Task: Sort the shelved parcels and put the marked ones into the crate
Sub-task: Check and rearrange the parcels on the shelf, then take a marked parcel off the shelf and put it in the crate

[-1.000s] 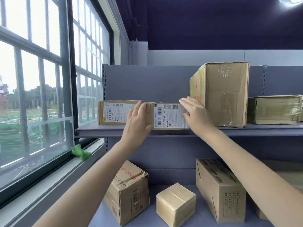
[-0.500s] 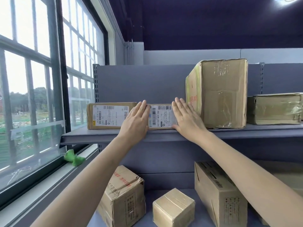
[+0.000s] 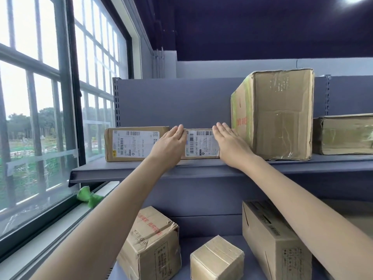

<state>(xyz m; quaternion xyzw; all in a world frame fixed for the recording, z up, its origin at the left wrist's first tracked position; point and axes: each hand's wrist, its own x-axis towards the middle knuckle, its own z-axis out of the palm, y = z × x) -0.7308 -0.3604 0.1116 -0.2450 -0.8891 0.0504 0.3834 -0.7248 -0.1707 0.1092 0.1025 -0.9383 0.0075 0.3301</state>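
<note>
A small flat parcel with a white barcode label [image 3: 201, 143] stands on the upper grey shelf [image 3: 222, 168]. My left hand [image 3: 168, 145] lies flat with straight fingers against its left end. My right hand [image 3: 231, 144] lies flat against its right end, fingers straight. A second labelled flat parcel [image 3: 134, 143] sits just to the left, touching my left hand's side. A tall brown carton [image 3: 280, 114] stands right of my right hand. No crate is in view.
A low taped carton [image 3: 345, 134] sits at the far right of the upper shelf. On the lower shelf stand a printed box [image 3: 153, 243], a small cube box [image 3: 218, 257] and a long carton [image 3: 270, 239]. A large window and sill with a green object [image 3: 88, 197] are on the left.
Both hands went from gripping the small labelled parcel to lying flat with straight fingers at its ends. The parcel now stands further back on the shelf, next to the left parcel.
</note>
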